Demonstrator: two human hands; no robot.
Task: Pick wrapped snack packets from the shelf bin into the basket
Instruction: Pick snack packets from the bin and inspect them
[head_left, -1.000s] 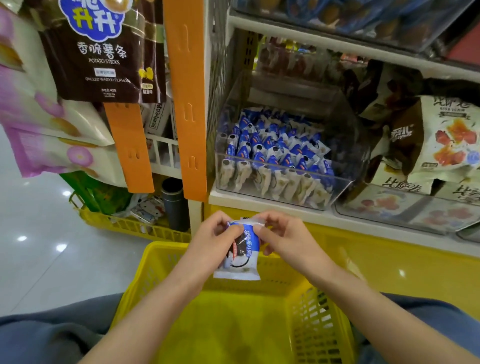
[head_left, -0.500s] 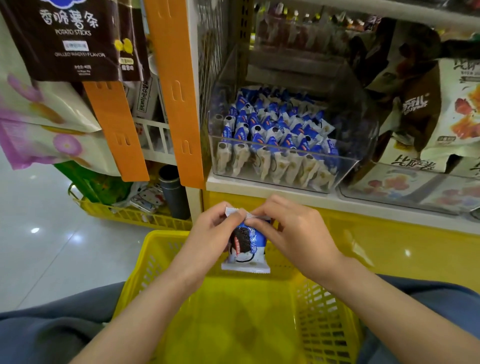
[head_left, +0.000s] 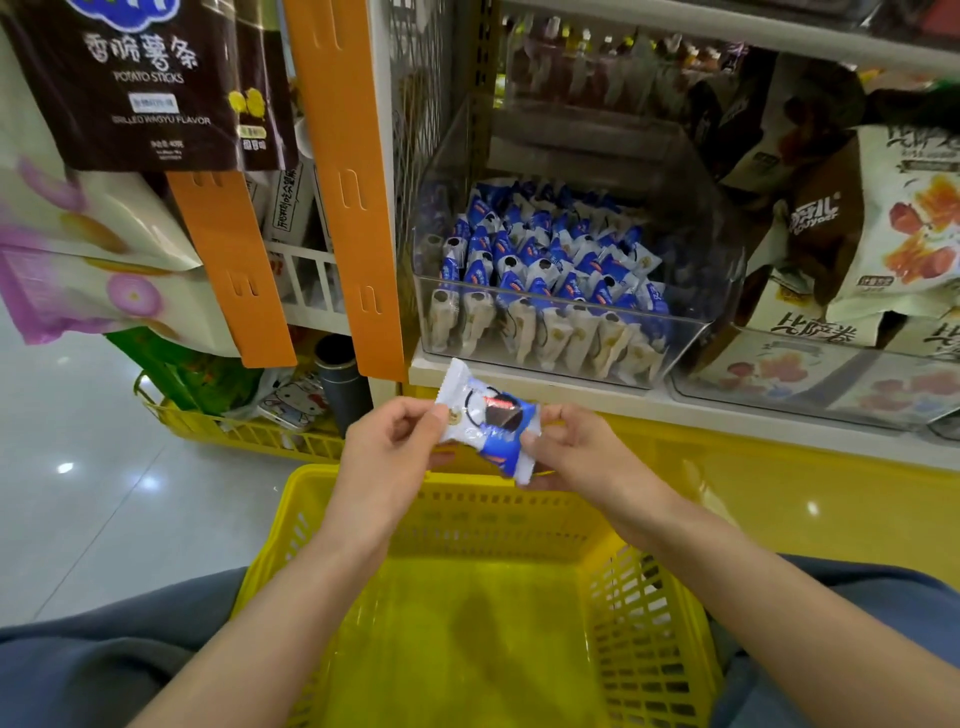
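A blue-and-white wrapped snack packet (head_left: 485, 421) is held slanted between both hands, above the far rim of the yellow basket (head_left: 644, 587) on my lap. My left hand (head_left: 389, 447) pinches its left edge and my right hand (head_left: 582, 452) pinches its right end. The basket's inside shows no packets. On the shelf just beyond, a clear plastic bin (head_left: 691, 332) holds several rows of the same packets (head_left: 540, 260).
Orange shelf uprights (head_left: 348, 187) and hanging snack bags (head_left: 150, 88) stand to the left. Larger snack bags (head_left: 893, 218) fill the bin to the right. A second yellow basket (head_left: 244, 431) with a dark flask sits on the floor at left.
The packet has turned from hanging upright to lying slanted across, and my hands have spread apart to its two ends. The view has tilted down a little.
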